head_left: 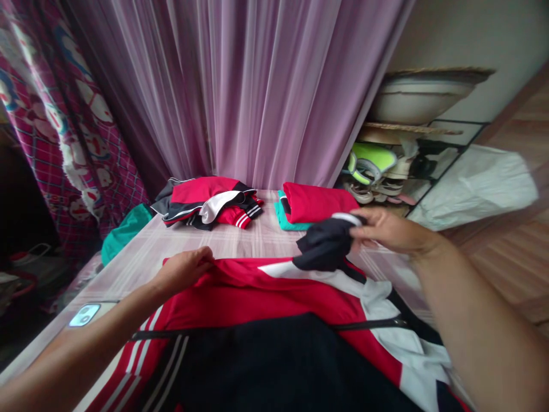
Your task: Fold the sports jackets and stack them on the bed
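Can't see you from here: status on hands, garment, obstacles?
Left hand pinching red, white and black fabric garment, spread out. Right hand gripping bunched black fabric. Folded red and teal cloth stack beyond.

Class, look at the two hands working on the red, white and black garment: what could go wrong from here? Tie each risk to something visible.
1. The left arm crosses over the phone near the table edge; a sweep might knock it off.
2. The right hand holds dark bunched cloth close to the folded red cloth, so it might disturb that pile.
3. The left hand grips only the garment's edge, which might slip.
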{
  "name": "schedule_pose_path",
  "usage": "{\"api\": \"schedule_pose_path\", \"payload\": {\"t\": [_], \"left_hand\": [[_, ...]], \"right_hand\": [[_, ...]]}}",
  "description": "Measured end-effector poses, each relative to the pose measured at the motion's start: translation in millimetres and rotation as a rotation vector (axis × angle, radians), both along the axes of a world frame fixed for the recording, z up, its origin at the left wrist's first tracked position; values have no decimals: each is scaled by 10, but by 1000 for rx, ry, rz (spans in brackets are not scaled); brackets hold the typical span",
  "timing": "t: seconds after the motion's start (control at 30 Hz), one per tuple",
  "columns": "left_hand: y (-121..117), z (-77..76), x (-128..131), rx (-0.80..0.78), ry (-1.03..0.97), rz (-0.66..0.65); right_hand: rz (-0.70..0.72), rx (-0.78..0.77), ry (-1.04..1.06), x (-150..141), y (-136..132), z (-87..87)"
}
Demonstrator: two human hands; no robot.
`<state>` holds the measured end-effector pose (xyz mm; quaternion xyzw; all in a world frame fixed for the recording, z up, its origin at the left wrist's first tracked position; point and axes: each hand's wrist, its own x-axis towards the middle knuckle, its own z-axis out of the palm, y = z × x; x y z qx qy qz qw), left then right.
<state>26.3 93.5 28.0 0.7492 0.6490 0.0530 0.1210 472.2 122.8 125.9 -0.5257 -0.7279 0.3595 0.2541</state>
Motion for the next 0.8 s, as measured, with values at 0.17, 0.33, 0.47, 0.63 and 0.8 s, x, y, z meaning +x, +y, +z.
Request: {"api": "schedule_pose_path", "payload": {"t": [0.17,0.33,0.47,0.63,0.8], "left_hand": [[88,8,118,140,44,181],[189,-132,182,134,33,193],[240,-223,137,130,41,157],[179,-294,166,96,89,101],[34,-384,245,190,90,159]], "right_hand": [[-518,563,24,-429,642,-497],[-619,342,-167,-420,761,-1039],[-592,372,-286,-306,655,-1086],[-661,479,-273,-442,868,-697],[-705,378,-237,-700,1358,-411]]}}
